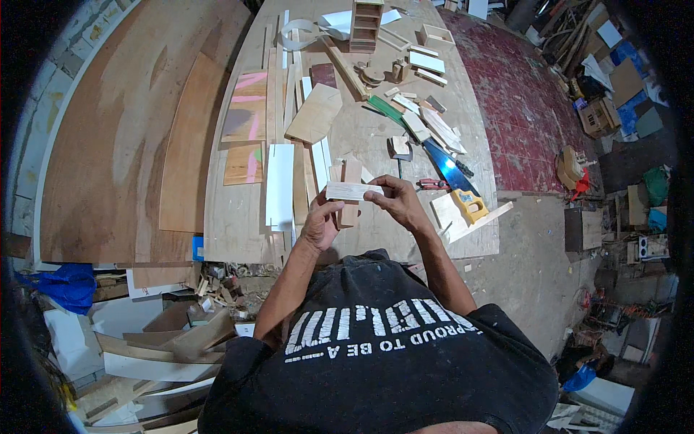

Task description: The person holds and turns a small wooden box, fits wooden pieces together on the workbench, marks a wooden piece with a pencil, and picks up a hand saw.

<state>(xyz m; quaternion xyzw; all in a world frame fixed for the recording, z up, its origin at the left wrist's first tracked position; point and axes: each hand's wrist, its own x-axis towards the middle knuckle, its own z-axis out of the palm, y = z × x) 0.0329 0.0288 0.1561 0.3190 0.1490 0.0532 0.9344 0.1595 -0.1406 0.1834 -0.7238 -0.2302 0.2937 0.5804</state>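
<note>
My left hand and my right hand are raised near the front edge of the workbench. Between them is a short pale wood strip, lying level, its left end at my left fingers and its right end pinched in my right fingers. Behind it, a reddish-brown wood piece runs crosswise and shows above and below the strip. Whether the two pieces are joined cannot be seen. Both hands have their fingers closed on the strip. A red-handled tool lies just right of my right hand.
A handsaw with a yellow handle lies at the right of the workbench. White boards and a pointed plywood piece are on the left. A small wooden shelf box stands at the far end. Large plywood sheets lie beyond the left edge.
</note>
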